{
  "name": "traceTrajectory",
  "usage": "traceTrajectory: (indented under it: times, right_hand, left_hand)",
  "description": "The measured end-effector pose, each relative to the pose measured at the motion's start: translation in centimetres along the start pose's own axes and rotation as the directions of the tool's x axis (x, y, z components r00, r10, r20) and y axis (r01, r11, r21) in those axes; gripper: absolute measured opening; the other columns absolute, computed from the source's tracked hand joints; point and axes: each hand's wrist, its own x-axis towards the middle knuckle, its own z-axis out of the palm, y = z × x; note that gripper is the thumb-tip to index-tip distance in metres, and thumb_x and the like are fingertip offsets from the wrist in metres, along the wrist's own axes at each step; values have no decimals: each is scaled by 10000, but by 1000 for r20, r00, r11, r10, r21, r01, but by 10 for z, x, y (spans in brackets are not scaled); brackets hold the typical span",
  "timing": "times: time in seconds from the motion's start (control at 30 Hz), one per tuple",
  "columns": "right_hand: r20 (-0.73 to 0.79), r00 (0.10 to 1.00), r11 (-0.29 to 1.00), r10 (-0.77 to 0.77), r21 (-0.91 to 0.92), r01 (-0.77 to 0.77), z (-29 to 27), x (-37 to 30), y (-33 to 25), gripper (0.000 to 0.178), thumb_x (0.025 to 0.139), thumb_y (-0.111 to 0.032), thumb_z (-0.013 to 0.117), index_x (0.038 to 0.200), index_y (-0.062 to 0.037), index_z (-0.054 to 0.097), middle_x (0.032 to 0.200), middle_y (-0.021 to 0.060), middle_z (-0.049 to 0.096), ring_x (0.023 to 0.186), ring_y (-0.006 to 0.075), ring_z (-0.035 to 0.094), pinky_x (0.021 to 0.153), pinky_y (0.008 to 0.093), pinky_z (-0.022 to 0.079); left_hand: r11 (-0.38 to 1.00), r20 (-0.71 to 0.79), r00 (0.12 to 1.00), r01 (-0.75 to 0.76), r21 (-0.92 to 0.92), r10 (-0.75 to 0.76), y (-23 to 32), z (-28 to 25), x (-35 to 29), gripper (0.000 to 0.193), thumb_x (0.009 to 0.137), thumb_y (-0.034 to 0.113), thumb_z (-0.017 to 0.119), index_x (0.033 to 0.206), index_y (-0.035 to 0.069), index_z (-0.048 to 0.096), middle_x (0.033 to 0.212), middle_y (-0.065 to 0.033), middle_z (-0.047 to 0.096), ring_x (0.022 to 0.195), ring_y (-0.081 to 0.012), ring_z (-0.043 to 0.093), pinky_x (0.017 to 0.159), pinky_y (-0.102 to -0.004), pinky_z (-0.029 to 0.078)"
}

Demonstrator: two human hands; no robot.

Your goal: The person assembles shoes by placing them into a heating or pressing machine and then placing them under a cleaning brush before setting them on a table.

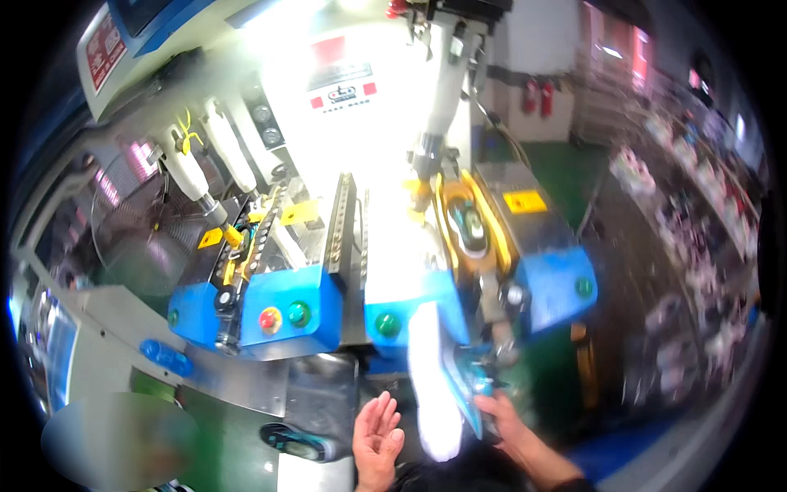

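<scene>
In front of my body, my right hand (502, 418) is closed on a shoe (439, 385). The shoe is tilted up on end, its white sole turned toward the left and its teal upper toward the right; glare washes out the sole. My left hand (377, 435) is just left of the shoe, palm up, fingers stretched, holding nothing and apart from the shoe. Beyond the hands stands a blue and white pressing machine (410, 299). A dark and white shoe (470, 230) sits between yellow pads in its right station. Another dark shoe (297, 441) lies on the low surface at left.
Green buttons (388, 324) and a red button (270, 319) are on the machine's blue front. A metal arm (428, 152) comes down over the right station. A large fan (152, 221) stands at far left. Racks of shoes (697, 254) run along the right. Fire extinguishers (539, 97) hang behind.
</scene>
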Motion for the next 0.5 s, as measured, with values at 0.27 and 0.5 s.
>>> traceTrajectory:
  times: [0.27,0.5]
  right_hand:
    - [-341,867,919,-363,20,393,-118,1,-128,695,707,-265,656,1298,11,416,1157,121,562,1012,237,574,896,344,462]
    - [-503,803,940,-319,-63,335,-146,-3,-129,640,726,-229,641,1283,9,434,1138,122,568,1002,239,581,885,356,473]
  left_hand:
    - [728,152,919,178,662,-363,-90,166,298,752,779,168,727,1323,-51,256,1324,-247,436,1236,-273,447,995,-354,402]
    - [385,-19,995,57,921,-101,-237,244,447,835,775,243,628,1370,-119,167,1294,-347,387,1155,-432,469,999,-430,389]
